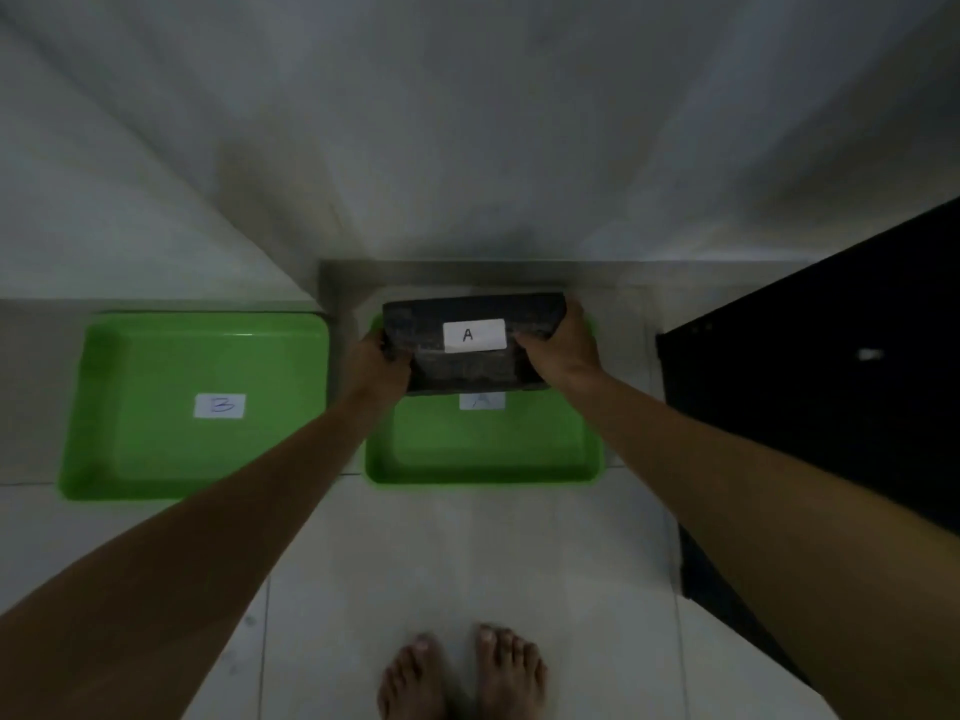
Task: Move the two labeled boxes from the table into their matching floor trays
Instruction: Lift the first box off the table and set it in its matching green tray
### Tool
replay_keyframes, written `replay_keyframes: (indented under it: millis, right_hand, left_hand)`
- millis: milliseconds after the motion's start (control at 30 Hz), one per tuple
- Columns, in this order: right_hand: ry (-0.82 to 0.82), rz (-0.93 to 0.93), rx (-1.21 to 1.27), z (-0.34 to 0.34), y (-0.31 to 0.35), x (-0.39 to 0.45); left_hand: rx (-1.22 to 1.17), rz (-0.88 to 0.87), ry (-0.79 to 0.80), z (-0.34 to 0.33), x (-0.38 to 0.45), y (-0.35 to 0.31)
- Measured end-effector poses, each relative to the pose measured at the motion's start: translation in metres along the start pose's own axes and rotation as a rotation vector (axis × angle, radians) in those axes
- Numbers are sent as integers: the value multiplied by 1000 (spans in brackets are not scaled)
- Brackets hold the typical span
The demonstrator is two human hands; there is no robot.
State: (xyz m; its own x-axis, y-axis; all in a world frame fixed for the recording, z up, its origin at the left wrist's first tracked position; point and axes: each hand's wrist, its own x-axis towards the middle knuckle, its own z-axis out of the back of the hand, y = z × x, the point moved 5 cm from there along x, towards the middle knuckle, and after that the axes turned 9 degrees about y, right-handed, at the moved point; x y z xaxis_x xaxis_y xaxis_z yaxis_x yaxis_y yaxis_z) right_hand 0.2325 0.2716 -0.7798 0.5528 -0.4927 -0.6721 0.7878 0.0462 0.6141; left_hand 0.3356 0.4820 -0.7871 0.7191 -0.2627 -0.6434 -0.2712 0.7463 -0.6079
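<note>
A dark box with a white "A" label (474,337) is held over the far half of the right green floor tray (483,452). That tray carries its own "A" label, partly covered by the box. My left hand (376,358) grips the box's left end and my right hand (563,345) grips its right end. I cannot tell whether the box touches the tray. The left green tray (156,407), marked "B", has nothing in it. No second box is in view.
Both trays sit on a pale tiled floor against a white wall. A black piece of furniture (831,381) stands at the right. My bare feet (462,672) are on the tiles in front of the trays.
</note>
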Motion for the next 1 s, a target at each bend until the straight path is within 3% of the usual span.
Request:
replay_keyframes:
  millis: [100, 667, 800, 1000]
  right_hand:
    - [7, -16, -8, -16, -24, 19]
    - [114, 35, -69, -23, -35, 40]
    - [-7, 31, -173, -10, -13, 18]
    - [3, 141, -361, 19, 72, -54]
  left_hand:
    - [120, 6, 27, -12, 22, 22]
    - [172, -36, 108, -25, 46, 27]
    - [226, -13, 79, -7, 33, 18]
    - [497, 6, 150, 65, -28, -38]
